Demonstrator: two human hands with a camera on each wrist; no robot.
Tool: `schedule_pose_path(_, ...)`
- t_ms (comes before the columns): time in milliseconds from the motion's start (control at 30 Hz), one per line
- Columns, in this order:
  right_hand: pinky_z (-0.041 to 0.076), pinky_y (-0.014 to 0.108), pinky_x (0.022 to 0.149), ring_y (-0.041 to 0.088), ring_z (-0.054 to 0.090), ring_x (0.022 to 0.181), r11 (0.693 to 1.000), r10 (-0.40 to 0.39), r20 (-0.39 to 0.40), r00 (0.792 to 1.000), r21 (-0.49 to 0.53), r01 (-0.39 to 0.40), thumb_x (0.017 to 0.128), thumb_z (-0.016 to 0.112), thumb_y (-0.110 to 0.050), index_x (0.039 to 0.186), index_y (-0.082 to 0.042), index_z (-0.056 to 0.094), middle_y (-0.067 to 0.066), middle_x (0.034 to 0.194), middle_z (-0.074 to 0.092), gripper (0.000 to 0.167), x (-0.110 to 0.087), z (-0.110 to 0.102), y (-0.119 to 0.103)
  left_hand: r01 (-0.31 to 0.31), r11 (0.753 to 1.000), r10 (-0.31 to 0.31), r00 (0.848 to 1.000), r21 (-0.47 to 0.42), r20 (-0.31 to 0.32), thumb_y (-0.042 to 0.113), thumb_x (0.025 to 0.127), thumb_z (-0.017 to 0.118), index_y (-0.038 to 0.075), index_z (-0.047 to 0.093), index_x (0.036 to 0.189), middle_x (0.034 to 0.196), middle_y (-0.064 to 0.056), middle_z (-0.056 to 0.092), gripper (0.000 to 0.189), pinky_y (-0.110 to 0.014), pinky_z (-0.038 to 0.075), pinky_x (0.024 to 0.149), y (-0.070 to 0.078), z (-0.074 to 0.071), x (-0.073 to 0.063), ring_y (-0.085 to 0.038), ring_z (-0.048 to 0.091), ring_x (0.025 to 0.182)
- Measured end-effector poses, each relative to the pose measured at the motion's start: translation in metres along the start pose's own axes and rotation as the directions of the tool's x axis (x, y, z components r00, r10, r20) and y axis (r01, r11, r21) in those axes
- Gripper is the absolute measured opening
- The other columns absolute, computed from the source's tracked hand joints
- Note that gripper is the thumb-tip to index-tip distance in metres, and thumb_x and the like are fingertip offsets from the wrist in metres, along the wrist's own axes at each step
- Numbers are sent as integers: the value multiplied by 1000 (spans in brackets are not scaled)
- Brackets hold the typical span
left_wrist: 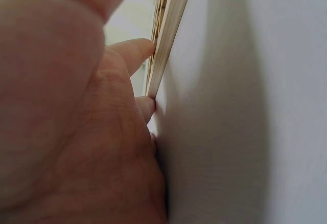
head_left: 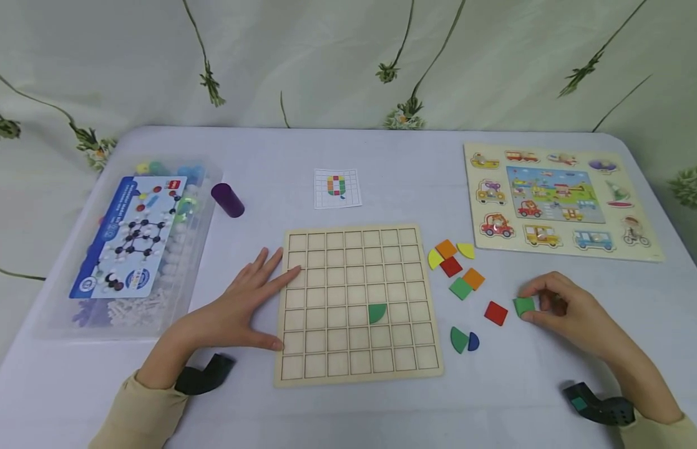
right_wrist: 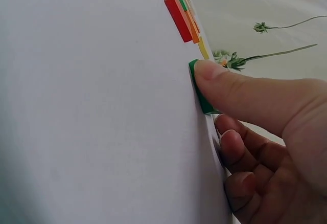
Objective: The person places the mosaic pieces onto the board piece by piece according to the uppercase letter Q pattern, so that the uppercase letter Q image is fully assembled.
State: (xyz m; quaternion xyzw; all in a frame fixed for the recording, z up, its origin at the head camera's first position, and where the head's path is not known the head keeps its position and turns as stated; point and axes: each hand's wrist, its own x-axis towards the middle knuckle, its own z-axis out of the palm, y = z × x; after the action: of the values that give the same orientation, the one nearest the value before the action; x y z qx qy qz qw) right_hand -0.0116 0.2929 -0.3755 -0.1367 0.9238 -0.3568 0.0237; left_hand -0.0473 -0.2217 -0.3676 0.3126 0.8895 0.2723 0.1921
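My left hand rests with spread fingers at the left edge of a wooden grid board; thumb and index fingertip touch its frame. One green quarter-circle tile sits in a cell right of the board's middle. Off to the right, my right hand pinches a green square tile between thumb and index finger, close over the table. In the right wrist view the thumb presses on this green tile, the other fingers curled beneath. A red square tile lies just left of it.
Several loose tiles, such as an orange square and a blue half-circle, lie right of the board. A pattern card is behind it. A vehicle puzzle, a purple cylinder and a plastic box stand around.
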Motion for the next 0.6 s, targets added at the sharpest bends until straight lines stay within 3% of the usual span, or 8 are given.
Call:
schedule_pose_path(267, 34, 21, 54, 9, 41, 71, 999, -41, -27, 999, -7, 41, 62, 81, 9, 94, -13, 60, -3, 80, 46, 44, 0, 1, 1, 10, 1000, -10, 1000, -7, 6, 58, 65, 77, 24, 16, 151, 155, -11, -9, 111, -53, -5, 106, 1, 0, -1, -31, -19, 137)
schedule_pose_path(467, 33, 22, 52, 10, 41, 65, 1000, 4, -25, 1000, -5, -4, 65, 81, 7, 94, -11, 58, -3, 73, 47, 40, -2, 1, 4, -4, 1000, 4, 1000, -5, 4, 55, 65, 78, 21, 17, 151, 155, -12, -9, 110, -54, -3, 106, 1, -2, 0, -32, -18, 137)
schedule_pose_path(600, 39, 18, 55, 10, 46, 67, 999, 27, -5, 1000, 42, -27, 70, 76, 8, 92, -9, 59, -2, 75, 53, 32, -3, -1, 5, 0, 1000, 0, 1000, -5, 7, 54, 65, 79, 21, 17, 151, 155, -12, -8, 111, -54, -4, 106, 2, -2, -1, -32, -18, 137)
